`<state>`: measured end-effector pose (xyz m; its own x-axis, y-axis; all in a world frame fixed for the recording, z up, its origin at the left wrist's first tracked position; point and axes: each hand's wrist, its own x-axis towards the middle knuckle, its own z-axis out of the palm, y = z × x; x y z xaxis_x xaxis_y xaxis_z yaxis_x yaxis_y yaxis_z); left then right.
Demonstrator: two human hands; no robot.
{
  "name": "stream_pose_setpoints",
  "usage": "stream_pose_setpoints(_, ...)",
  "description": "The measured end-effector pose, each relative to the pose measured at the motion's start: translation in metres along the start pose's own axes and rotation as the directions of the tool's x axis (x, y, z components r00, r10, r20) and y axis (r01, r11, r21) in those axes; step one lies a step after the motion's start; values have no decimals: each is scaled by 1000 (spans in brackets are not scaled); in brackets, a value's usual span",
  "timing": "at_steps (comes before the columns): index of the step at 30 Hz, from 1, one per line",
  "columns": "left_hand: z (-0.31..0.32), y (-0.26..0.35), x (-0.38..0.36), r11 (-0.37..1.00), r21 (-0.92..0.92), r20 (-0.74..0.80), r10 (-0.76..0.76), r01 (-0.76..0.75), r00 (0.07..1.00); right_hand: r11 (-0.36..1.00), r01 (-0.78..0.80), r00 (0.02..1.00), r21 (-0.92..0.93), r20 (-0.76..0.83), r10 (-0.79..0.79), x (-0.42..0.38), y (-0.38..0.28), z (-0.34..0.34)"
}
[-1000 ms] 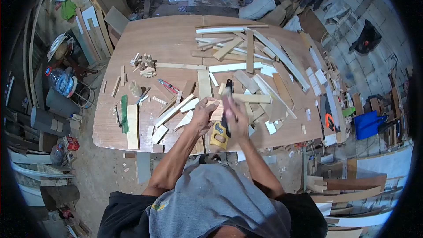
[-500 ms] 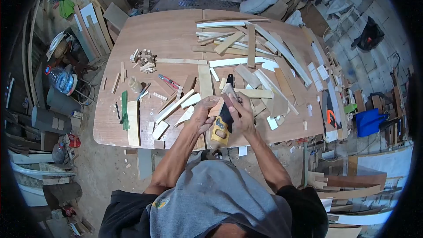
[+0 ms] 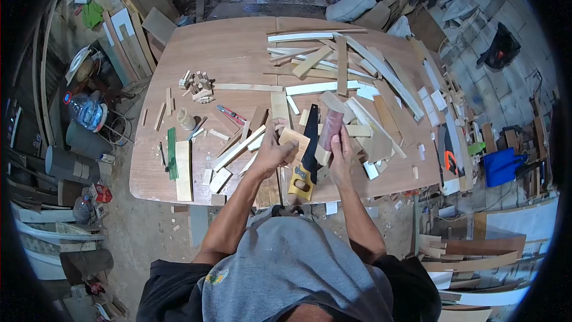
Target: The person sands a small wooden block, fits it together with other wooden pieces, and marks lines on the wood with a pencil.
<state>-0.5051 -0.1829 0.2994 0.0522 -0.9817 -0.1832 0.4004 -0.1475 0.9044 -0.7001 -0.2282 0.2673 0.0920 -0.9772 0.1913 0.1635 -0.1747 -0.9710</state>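
My left hand (image 3: 269, 154) rests on a small flat piece of wood (image 3: 294, 141) near the front of the brown table (image 3: 226, 53), gripping its left edge. My right hand (image 3: 341, 154) holds a reddish sanding block (image 3: 329, 129) upright, just right of that piece. A handsaw with a yellow handle (image 3: 301, 180) and a dark blade (image 3: 310, 141) lies between my two hands on the table.
Many wooden slats and offcuts (image 3: 339, 77) cover the table's right half. Small blocks (image 3: 195, 86), a red-handled tool (image 3: 229, 115), a green strip (image 3: 170, 153) and a pale board (image 3: 183, 170) lie at the left. Clutter, a water bottle (image 3: 84, 111) and planks surround the table.
My right hand has lifted the sanding block up and to the right, off the wood piece. My left hand has slid forward along that piece. The saw has stayed put.
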Motion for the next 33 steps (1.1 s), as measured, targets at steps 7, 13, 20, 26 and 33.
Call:
stream_pose_setpoints(7, 7, 18, -4, 995, 16, -21, 94, -94, 995, 993, -28, 992, 117, 123, 14, -24, 2, 9)
stream_pose_setpoints(13, 15, 17, 0, 923, -383, -63, -58, 30, 996, 990, 111, 989, -90, 104, -101, -29, -14, 30)
stream_pose_setpoints(20, -6, -21, 18, 839, -530, -355, -353, 124, 865, 662, 502, 864, -557, 356, -355, -30, -23, 42)
stream_pose_setpoints(26, -24, -21, 14, 703, -671, -130, -427, 238, 895, 804, 227, 970, -549, 200, -137, -8, -34, 31)
stream_pose_setpoints(33, 8, 14, -8, 727, -634, -36, -371, 266, 928, 767, 466, 885, -441, 248, -395, -5, -22, 48)
